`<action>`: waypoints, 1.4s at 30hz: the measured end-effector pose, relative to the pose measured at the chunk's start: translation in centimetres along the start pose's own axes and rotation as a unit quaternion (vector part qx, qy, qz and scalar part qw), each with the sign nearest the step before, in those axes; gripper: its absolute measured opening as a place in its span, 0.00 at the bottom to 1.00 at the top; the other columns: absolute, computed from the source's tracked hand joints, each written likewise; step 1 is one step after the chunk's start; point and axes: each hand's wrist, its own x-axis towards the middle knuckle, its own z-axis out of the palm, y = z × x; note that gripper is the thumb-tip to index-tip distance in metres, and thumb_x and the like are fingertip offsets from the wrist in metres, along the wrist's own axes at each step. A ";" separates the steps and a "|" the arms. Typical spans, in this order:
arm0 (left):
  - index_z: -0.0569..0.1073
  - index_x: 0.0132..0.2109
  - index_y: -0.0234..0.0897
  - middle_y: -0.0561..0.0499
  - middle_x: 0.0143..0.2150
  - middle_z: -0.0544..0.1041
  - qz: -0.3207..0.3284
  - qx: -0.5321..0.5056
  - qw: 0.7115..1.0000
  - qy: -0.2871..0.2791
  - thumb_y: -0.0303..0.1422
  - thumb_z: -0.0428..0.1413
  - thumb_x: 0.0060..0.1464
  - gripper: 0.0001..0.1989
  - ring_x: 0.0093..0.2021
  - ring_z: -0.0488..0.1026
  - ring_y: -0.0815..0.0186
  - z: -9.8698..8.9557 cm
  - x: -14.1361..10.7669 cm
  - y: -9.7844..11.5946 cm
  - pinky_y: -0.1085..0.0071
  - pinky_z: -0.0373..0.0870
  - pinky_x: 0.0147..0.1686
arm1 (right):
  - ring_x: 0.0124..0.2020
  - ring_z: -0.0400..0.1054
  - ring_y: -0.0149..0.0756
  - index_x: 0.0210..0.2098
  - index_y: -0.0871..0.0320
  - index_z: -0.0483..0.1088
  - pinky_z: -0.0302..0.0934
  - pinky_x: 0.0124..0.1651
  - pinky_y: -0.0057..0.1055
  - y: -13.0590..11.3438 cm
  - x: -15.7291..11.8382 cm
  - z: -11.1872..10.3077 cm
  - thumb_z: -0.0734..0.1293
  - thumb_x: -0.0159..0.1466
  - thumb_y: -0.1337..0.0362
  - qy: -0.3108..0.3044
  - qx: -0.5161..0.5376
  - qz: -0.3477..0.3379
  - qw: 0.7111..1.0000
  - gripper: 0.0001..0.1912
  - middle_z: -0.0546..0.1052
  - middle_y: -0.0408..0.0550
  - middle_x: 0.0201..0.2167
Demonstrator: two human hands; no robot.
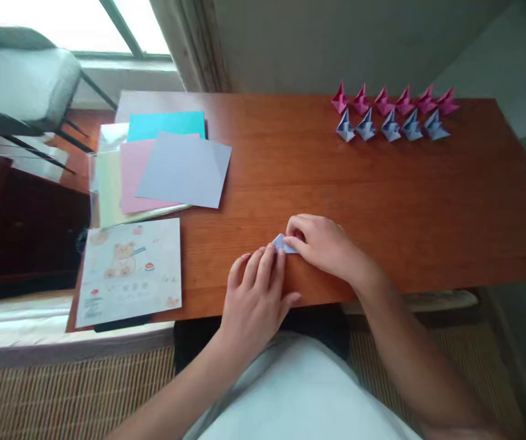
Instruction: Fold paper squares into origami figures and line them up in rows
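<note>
A small piece of folded pale blue paper lies on the wooden table near its front edge, partly covered by my fingers. My left hand rests flat with its fingers stretched out, the fingertips touching the paper's left side. From the right, my right hand pinches the paper between thumb and curled fingers. At the back right stand two rows of folded paper figures: pink ones behind and blue-grey ones in front.
Loose paper sheets in blue-grey, pink, turquoise and pale yellow overlap at the table's left. Before them lies a bear-printed pad. A chair stands beyond the left end of the wooden table.
</note>
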 end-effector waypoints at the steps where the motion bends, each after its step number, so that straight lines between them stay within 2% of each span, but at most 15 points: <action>1: 0.66 0.66 0.26 0.35 0.67 0.69 0.001 -0.005 1.000 0.001 0.44 0.53 0.66 0.30 0.64 0.66 0.48 0.0 0.0 -0.2 0.51 0.55 0.65 | 0.33 0.69 0.35 0.31 0.54 0.69 0.52 0.33 0.32 0.0 -0.2 0.2 0.68 0.67 0.64 0.013 0.010 -0.001 1.000 0.08 0.78 0.42 0.34; 5: 0.66 0.66 0.25 0.36 0.66 0.70 -0.008 -0.025 1.000 0.006 0.36 0.52 0.65 0.26 0.63 0.67 0.49 0.0 0.1 -0.6 0.53 0.57 0.65 | 0.36 0.69 0.36 0.32 0.55 0.69 0.58 0.39 0.32 0.1 -1.5 1.0 0.66 0.68 0.66 0.074 0.042 -0.015 0.996 0.07 0.76 0.44 0.34; 8: 0.68 0.64 0.26 0.38 0.66 0.70 -0.020 -0.043 0.999 0.015 0.32 0.53 0.64 0.24 0.62 0.67 0.48 -0.2 0.2 -0.6 0.53 0.59 0.63 | 0.41 0.69 0.40 0.37 0.55 0.70 0.61 0.44 0.35 0.1 -2.7 1.9 0.69 0.67 0.65 0.112 0.042 -0.029 0.992 0.02 0.75 0.47 0.38; 11: 0.69 0.63 0.29 0.39 0.63 0.73 -0.024 -0.082 0.996 0.037 0.30 0.53 0.64 0.22 0.59 0.69 0.50 -0.4 0.4 -1.0 0.55 0.63 0.60 | 0.43 0.68 0.44 0.37 0.55 0.70 0.61 0.47 0.38 0.0 -3.6 2.7 0.70 0.65 0.66 0.144 0.029 -0.031 0.989 0.04 0.75 0.49 0.39; 16: 0.69 0.61 0.34 0.42 0.57 0.77 -0.055 -0.155 0.983 0.079 0.28 0.54 0.64 0.19 0.55 0.73 0.56 -0.1 1.4 -2.4 0.60 0.67 0.55 | 0.41 0.67 0.42 0.36 0.54 0.67 0.63 0.46 0.38 0.2 -3.9 3.4 0.67 0.65 0.73 0.167 0.096 -0.047 0.980 0.07 0.75 0.47 0.37; 19: 0.72 0.57 0.36 0.44 0.52 0.79 -0.050 -0.183 0.979 0.071 0.30 0.55 0.64 0.15 0.50 0.74 0.57 0.1 2.3 -3.1 0.61 0.69 0.52 | 0.39 0.68 0.40 0.35 0.54 0.68 0.63 0.44 0.36 0.3 -4.3 3.2 0.66 0.66 0.73 0.173 0.136 -0.066 0.973 0.08 0.75 0.45 0.35; 22: 0.76 0.48 0.37 0.47 0.44 0.80 -0.057 -0.252 0.965 0.050 0.30 0.56 0.63 0.07 0.43 0.75 0.61 -0.2 2.9 -3.2 0.65 0.70 0.45 | 0.38 0.68 0.36 0.37 0.54 0.69 0.63 0.43 0.33 0.4 -4.9 2.7 0.67 0.66 0.72 0.173 0.196 -0.089 0.961 0.07 0.75 0.44 0.35; 24: 0.76 0.41 0.37 0.51 0.35 0.78 -0.082 -0.315 0.945 0.016 0.29 0.57 0.62 0.03 0.35 0.72 0.66 -0.7 3.2 -3.1 0.70 0.68 0.37 | 0.37 0.69 0.34 0.38 0.53 0.70 0.63 0.41 0.32 0.3 -5.3 2.4 0.67 0.67 0.71 0.175 0.253 -0.087 0.947 0.05 0.75 0.43 0.36; 27: 0.74 0.36 0.37 0.55 0.28 0.72 -0.114 -0.404 0.907 -0.038 0.31 0.58 0.62 0.05 0.27 0.65 0.71 -1.5 3.4 -2.7 0.74 0.61 0.28 | 0.37 0.69 0.33 0.40 0.52 0.72 0.65 0.40 0.31 0.0 -5.7 2.6 0.68 0.67 0.67 0.192 0.349 -0.057 0.916 0.03 0.75 0.43 0.36; 31: 0.74 0.35 0.35 0.56 0.26 0.68 -0.148 -0.494 0.853 -0.081 0.35 0.59 0.61 0.08 0.26 0.61 0.72 -1.9 3.6 -2.1 0.74 0.58 0.27 | 0.38 0.71 0.32 0.42 0.49 0.73 0.67 0.43 0.30 -0.5 -5.7 3.4 0.70 0.66 0.65 0.210 0.471 -0.029 0.856 0.05 0.76 0.41 0.38; 34: 0.72 0.33 0.35 0.55 0.27 0.68 -0.183 -0.573 0.795 -0.083 0.37 0.60 0.60 0.11 0.28 0.62 0.71 -1.7 3.6 -1.8 0.74 0.59 0.28 | 0.39 0.72 0.32 0.44 0.49 0.74 0.67 0.44 0.29 -0.9 -5.5 3.8 0.72 0.64 0.64 0.198 0.526 -0.002 0.827 0.09 0.77 0.41 0.39; 36: 0.72 0.33 0.34 0.54 0.28 0.69 -0.211 -0.614 0.758 -0.067 0.38 0.61 0.59 0.12 0.29 0.63 0.70 -1.5 3.6 -1.6 0.73 0.60 0.29 | 0.37 0.72 0.33 0.41 0.51 0.74 0.67 0.41 0.29 -0.9 -5.6 3.8 0.71 0.65 0.61 0.171 0.535 0.015 0.827 0.05 0.77 0.42 0.36; 38: 0.72 0.33 0.34 0.53 0.28 0.69 -0.231 -0.631 0.739 -0.054 0.39 0.62 0.58 0.13 0.30 0.63 0.70 -1.5 3.7 -1.3 0.73 0.61 0.30 | 0.34 0.70 0.33 0.36 0.53 0.74 0.65 0.38 0.30 -0.9 -5.7 3.7 0.69 0.67 0.59 0.151 0.512 0.020 0.845 0.05 0.76 0.42 0.32; 42: 0.71 0.33 0.33 0.54 0.28 0.68 -0.238 -0.664 0.704 -0.077 0.39 0.63 0.57 0.14 0.30 0.62 0.70 -1.7 3.9 -1.1 0.74 0.60 0.29 | 0.31 0.66 0.33 0.30 0.55 0.71 0.60 0.36 0.31 -0.8 -5.9 3.5 0.67 0.68 0.60 0.182 0.427 -0.005 0.886 0.09 0.72 0.42 0.28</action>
